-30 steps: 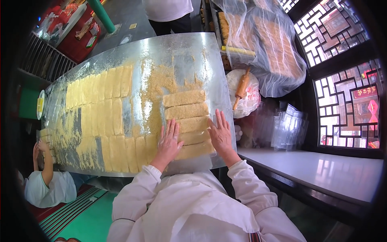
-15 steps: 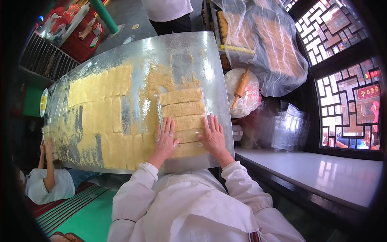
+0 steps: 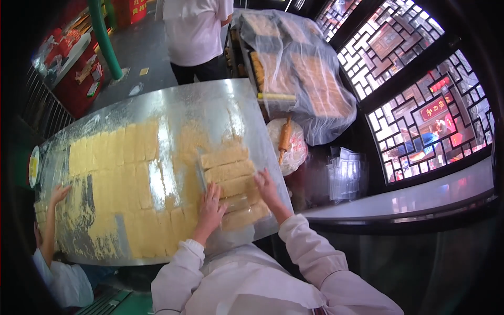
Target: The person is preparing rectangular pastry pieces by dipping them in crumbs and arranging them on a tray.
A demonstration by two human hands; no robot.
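Observation:
My left hand (image 3: 211, 210) rests with fingers stretched and apart along the left side of a group of several beige, crumb-coated strips (image 3: 224, 157) on a clear sheet or shallow tray. My right hand (image 3: 270, 194) touches the group's right side, fingers apart and slightly bent. The strips lie crosswise on a large metal worktable (image 3: 184, 100), with rows of flat yellow pieces (image 3: 131, 184) to their left and scattered crumbs (image 3: 191, 136) behind them.
A co-worker's hand (image 3: 61, 193) reaches over the table's left; another person (image 3: 191, 37) stands beyond it. Plastic-covered trays (image 3: 320, 89), a rolling pin (image 3: 285, 139) on a round white bundle and clear panels (image 3: 342, 173) are at right, beside a ledge (image 3: 399, 202) under lattice windows.
The camera has tipped up, so the scene sits lower. My fingers have shifted at the strips' sides, and the group sits more askew. The co-worker's hand has moved onto the table.

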